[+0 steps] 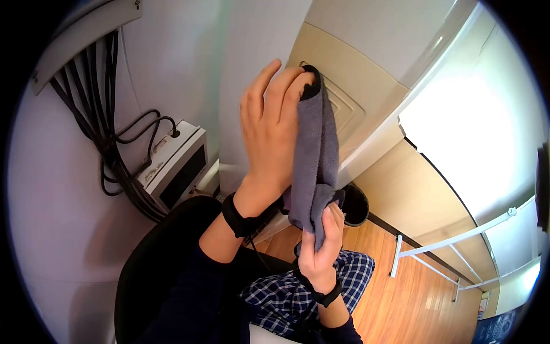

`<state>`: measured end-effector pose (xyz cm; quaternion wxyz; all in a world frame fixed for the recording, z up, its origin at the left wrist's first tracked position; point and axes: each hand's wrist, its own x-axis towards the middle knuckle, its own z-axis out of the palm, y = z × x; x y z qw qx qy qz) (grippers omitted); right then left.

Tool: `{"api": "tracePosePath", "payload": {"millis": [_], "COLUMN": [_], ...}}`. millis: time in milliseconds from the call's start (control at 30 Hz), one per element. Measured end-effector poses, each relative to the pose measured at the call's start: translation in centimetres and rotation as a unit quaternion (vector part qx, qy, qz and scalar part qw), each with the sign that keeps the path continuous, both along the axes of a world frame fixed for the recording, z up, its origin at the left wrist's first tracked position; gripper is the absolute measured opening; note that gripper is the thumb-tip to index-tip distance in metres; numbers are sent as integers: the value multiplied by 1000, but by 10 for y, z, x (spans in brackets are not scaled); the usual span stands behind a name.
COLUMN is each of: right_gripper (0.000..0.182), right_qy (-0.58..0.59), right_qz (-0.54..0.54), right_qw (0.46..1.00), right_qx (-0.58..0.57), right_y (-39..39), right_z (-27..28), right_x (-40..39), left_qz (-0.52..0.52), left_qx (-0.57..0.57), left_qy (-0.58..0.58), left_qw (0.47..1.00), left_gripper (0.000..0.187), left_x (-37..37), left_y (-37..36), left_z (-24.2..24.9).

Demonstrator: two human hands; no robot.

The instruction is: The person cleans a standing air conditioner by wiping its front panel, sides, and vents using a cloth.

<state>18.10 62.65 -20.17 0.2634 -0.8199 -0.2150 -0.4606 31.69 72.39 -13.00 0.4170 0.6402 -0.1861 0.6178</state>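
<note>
A soft grey cloth point(312, 143) with a black edge hangs lengthwise, folded, in front of me. At its top, my left hand point(268, 126) has its forefinger side curled over the black edge, while its outer fingers are raised and apart. The left thumb is hidden behind the cloth. Lower down, my right hand point(322, 243) pinches the cloth's bunched bottom end between thumb and fingers. Both wrists wear black bands.
Black cables point(109, 114) run down the left wall to a white box point(172, 166). A beige-and-white cabinet point(349, 63) stands ahead. Below are a dark bin point(356, 206), checked fabric point(355, 269) over my lap, and a white metal rack point(458, 238) on the right.
</note>
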Motion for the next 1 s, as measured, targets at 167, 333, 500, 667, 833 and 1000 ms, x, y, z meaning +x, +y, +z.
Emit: {"api": "tracePosePath", "payload": {"millis": [167, 333, 500, 667, 833, 1000], "right_gripper": [55, 49, 45, 49, 51, 50], "right_qy": [17, 37, 74, 85, 66, -11], "right_qz": [0, -38, -14, -15, 1, 37], "right_qw": [998, 996, 997, 996, 998, 999], "right_qx": [58, 74, -13, 15, -6, -26], "right_y": [-13, -16, -10, 0, 3, 11], "right_z": [-28, -47, -37, -26, -19, 29], "right_x": [-12, -19, -8, -10, -10, 10], "left_qz": [-125, -63, -38, -127, -215, -393], "left_qx": [13, 102, 163, 89, 86, 10], "left_qy": [-87, 33, 121, 164, 173, 131], "left_qw": [988, 992, 978, 974, 957, 910], "left_gripper": [43, 57, 56, 56, 59, 59], "left_x": [-21, -31, -12, -12, 1, 0], "left_y": [-24, -39, -26, -27, -16, -7], "left_z": [-6, -46, -88, -126, -88, -16]}}
